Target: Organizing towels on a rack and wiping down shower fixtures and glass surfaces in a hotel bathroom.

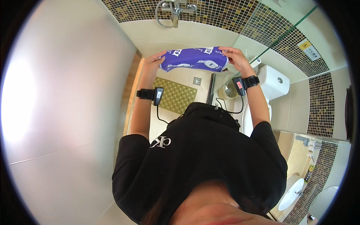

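Note:
A purple cloth (pixel 194 59) with white cartoon prints, lettering and a pale edging is stretched out between my two hands. At its left end, my left hand (pixel 154 59) pinches the edge between thumb and fingers. My right hand (pixel 236 58) grips the upper right corner in the same way. The cloth hangs in the air, its lower edge curving slightly, above a tiled floor (pixel 180 73). Beneath it lies a green bath mat (pixel 175 94) with pale dots.
Ahead, a chrome shower mixer (pixel 176 11) is fixed to the mosaic wall. A glass panel (pixel 270 47) rises at the right, near a white toilet (pixel 273 81) and a bin (pixel 229 90). The floor drain (pixel 197 81) sits past the mat. Behind on the right is a washbasin (pixel 291 194).

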Action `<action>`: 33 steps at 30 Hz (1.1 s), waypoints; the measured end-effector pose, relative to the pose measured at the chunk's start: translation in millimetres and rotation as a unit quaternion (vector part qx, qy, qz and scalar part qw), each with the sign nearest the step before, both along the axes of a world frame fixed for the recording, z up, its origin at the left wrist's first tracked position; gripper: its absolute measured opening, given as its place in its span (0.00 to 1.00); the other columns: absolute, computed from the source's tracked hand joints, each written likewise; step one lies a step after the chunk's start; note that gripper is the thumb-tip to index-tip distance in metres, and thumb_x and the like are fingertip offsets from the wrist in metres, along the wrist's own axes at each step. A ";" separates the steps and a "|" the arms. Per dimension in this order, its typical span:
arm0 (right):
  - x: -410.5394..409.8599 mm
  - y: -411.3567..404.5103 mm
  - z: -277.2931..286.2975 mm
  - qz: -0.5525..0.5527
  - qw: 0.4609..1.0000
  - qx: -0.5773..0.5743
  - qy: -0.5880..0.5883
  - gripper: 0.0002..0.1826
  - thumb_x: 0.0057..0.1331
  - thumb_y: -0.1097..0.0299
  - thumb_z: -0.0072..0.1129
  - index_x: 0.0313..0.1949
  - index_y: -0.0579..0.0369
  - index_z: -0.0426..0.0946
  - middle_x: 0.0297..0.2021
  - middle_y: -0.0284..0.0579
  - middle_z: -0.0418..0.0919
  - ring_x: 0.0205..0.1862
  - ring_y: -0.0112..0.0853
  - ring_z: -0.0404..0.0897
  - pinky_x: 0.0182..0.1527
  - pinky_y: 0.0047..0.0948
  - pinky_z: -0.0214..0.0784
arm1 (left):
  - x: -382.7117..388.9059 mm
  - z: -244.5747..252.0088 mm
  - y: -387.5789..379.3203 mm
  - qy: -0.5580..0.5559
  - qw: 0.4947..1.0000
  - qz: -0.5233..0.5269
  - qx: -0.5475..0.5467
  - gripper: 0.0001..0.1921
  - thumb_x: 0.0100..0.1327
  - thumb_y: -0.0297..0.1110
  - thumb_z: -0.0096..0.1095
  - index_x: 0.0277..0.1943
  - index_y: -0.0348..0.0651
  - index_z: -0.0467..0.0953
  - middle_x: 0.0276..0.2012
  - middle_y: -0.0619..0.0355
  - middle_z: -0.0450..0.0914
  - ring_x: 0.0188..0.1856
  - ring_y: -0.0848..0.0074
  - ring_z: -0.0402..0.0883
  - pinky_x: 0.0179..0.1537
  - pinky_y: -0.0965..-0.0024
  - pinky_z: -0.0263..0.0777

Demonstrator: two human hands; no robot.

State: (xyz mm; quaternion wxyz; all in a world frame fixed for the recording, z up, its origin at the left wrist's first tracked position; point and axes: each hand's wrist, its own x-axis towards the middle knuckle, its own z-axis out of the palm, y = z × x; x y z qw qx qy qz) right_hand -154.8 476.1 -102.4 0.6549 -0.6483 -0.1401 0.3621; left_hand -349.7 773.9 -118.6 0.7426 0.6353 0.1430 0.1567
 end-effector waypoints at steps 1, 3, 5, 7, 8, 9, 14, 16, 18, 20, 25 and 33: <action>0.2 -0.5 -0.8 0.018 1.000 0.002 -0.016 0.18 0.59 0.74 0.57 0.50 0.55 0.74 0.40 0.34 0.78 0.41 0.20 0.75 0.41 0.17 0.69 | 0.2 0.1 -3.4 0.006 1.000 -0.010 -0.011 0.17 0.59 0.23 0.57 0.53 0.36 0.73 0.45 0.57 0.78 0.41 0.80 0.77 0.45 0.77 0.70; -5.4 -0.1 4.7 0.037 0.999 0.004 -0.034 0.21 0.59 0.76 0.57 0.53 0.55 0.72 0.43 0.35 0.77 0.43 0.20 0.74 0.41 0.17 0.70 | -1.5 1.1 -5.2 0.023 1.000 -0.014 0.005 0.22 0.58 0.21 0.58 0.57 0.36 0.69 0.49 0.56 0.76 0.44 0.79 0.76 0.46 0.76 0.70; -20.1 0.8 21.3 0.046 0.994 0.047 -0.093 0.27 0.57 0.78 0.58 0.58 0.55 0.67 0.49 0.38 0.73 0.45 0.22 0.74 0.46 0.20 0.69 | -2.9 1.1 0.8 -0.044 0.995 -0.059 0.069 0.26 0.56 0.20 0.59 0.60 0.36 0.66 0.51 0.55 0.74 0.47 0.78 0.75 0.47 0.74 0.70; -28.8 -8.1 37.4 0.064 0.982 0.118 -0.132 0.31 0.56 0.81 0.56 0.61 0.57 0.62 0.55 0.42 0.69 0.50 0.26 0.73 0.52 0.24 0.67 | -13.1 42.8 -10.1 -0.081 0.990 -0.077 0.083 0.30 0.55 0.17 0.56 0.63 0.37 0.61 0.53 0.54 0.73 0.50 0.76 0.74 0.50 0.73 0.69; -40.4 -9.3 55.0 0.049 0.966 0.220 -0.126 0.32 0.56 0.82 0.54 0.61 0.58 0.60 0.57 0.43 0.66 0.52 0.27 0.72 0.54 0.25 0.65 | -23.5 64.2 -14.8 -0.147 0.985 -0.088 -0.014 0.31 0.55 0.15 0.54 0.64 0.37 0.59 0.55 0.54 0.71 0.51 0.75 0.74 0.52 0.73 0.68; -49.4 -12.6 67.6 0.032 0.939 0.320 -0.120 0.32 0.56 0.83 0.52 0.62 0.60 0.58 0.59 0.45 0.64 0.55 0.29 0.70 0.56 0.26 0.63 | -31.0 80.8 -20.6 -0.212 0.966 -0.102 -0.111 0.33 0.55 0.14 0.51 0.65 0.38 0.56 0.57 0.53 0.69 0.52 0.74 0.74 0.54 0.73 0.67; -72.1 20.3 48.2 0.065 0.933 0.346 -0.071 0.34 0.57 0.83 0.52 0.63 0.60 0.55 0.63 0.47 0.59 0.59 0.29 0.66 0.59 0.26 0.61 | -4.4 67.8 -52.9 -0.196 0.967 -0.139 -0.085 0.35 0.54 0.13 0.48 0.66 0.37 0.51 0.64 0.52 0.58 0.58 0.71 0.69 0.57 0.72 0.64; -83.8 45.1 38.5 0.086 0.947 0.305 -0.055 0.31 0.58 0.81 0.53 0.62 0.59 0.58 0.61 0.45 0.62 0.57 0.27 0.68 0.58 0.24 0.61 | 11.3 35.1 -73.4 -0.099 0.972 -0.180 -0.112 0.27 0.61 0.23 0.52 0.63 0.35 0.57 0.58 0.52 0.68 0.56 0.71 0.71 0.56 0.69 0.66; -91.6 55.2 30.3 0.102 0.956 0.274 -0.031 0.30 0.59 0.80 0.52 0.62 0.58 0.59 0.60 0.45 0.63 0.58 0.26 0.66 0.59 0.23 0.59 | 30.5 -1.6 -86.2 -0.044 0.943 -0.253 -0.212 0.20 0.64 0.31 0.52 0.58 0.36 0.63 0.49 0.54 0.74 0.47 0.73 0.76 0.47 0.71 0.73; -84.8 61.6 17.5 0.066 0.972 0.219 -0.059 0.26 0.62 0.79 0.52 0.61 0.56 0.62 0.57 0.41 0.67 0.51 0.23 0.72 0.53 0.20 0.64 | 39.4 -24.8 -91.1 -0.004 0.912 -0.280 -0.300 0.16 0.65 0.33 0.51 0.54 0.37 0.67 0.44 0.56 0.77 0.40 0.76 0.79 0.39 0.75 0.77; -64.1 46.2 -8.3 0.079 0.984 0.122 -0.103 0.21 0.64 0.75 0.50 0.58 0.56 0.65 0.54 0.35 0.71 0.42 0.19 0.76 0.48 0.19 0.68 | 24.2 -7.5 -92.7 0.038 0.955 -0.188 -0.227 0.12 0.64 0.34 0.53 0.47 0.37 0.73 0.36 0.59 0.80 0.37 0.79 0.80 0.36 0.77 0.75; -58.4 46.9 -34.4 0.021 0.985 0.028 -0.169 0.17 0.69 0.59 0.46 0.52 0.53 0.69 0.45 0.34 0.74 0.43 0.19 0.70 0.45 0.22 0.65 | 14.4 -22.8 -78.5 0.035 0.969 -0.162 -0.182 0.11 0.61 0.32 0.54 0.44 0.38 0.75 0.37 0.56 0.80 0.38 0.77 0.79 0.39 0.74 0.73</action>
